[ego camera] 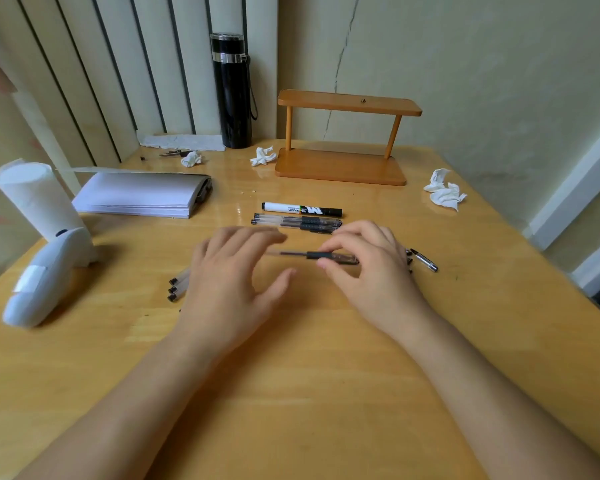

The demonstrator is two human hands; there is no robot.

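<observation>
Right hand pinches 1 clear pen (black rubbery grip); left hand spread loose.

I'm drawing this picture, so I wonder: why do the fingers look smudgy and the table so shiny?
Head view: the left hand has smeared fingers, probably from moving; the pen pinched by the right hand looks a little soft too; the table shows pale glare beside the marker; the wide lens makes the striped panels on the left lean and fan out.
</observation>
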